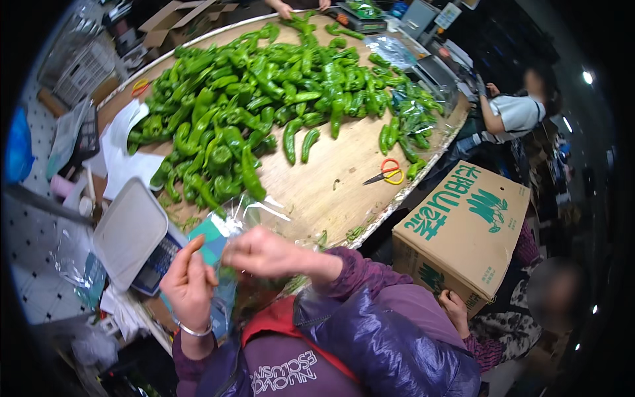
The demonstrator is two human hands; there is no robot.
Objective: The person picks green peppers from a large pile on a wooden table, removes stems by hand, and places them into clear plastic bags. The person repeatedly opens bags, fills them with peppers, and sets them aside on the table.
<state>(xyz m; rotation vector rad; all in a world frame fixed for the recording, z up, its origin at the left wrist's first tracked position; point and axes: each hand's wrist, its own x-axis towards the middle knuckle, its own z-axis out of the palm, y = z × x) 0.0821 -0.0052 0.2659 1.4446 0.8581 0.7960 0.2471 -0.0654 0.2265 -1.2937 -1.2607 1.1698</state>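
Note:
My left hand [192, 290], with a silver bangle at its wrist, is raised beside a digital scale [131, 233]. Its fingers are bent, and whatever may lie between them is too small to tell. My right hand [265, 252] is blurred by motion, fingers curled, over clear plastic bags [213, 243] with teal printing. Whether it pinches the plastic cannot be told. Beyond both hands, a large heap of long green peppers [248, 94] covers much of the wooden table [317, 193]. Scissors [386, 173] with red and yellow handles lie on the table to the right.
At right, another person's hand [454, 307] supports a cardboard carton [466, 223] close to my right arm. A bag of peppers [416, 116] sits at the table's right. White paper [124, 159] lies left of the heap. Someone's hands [285, 10] reach in at the far edge.

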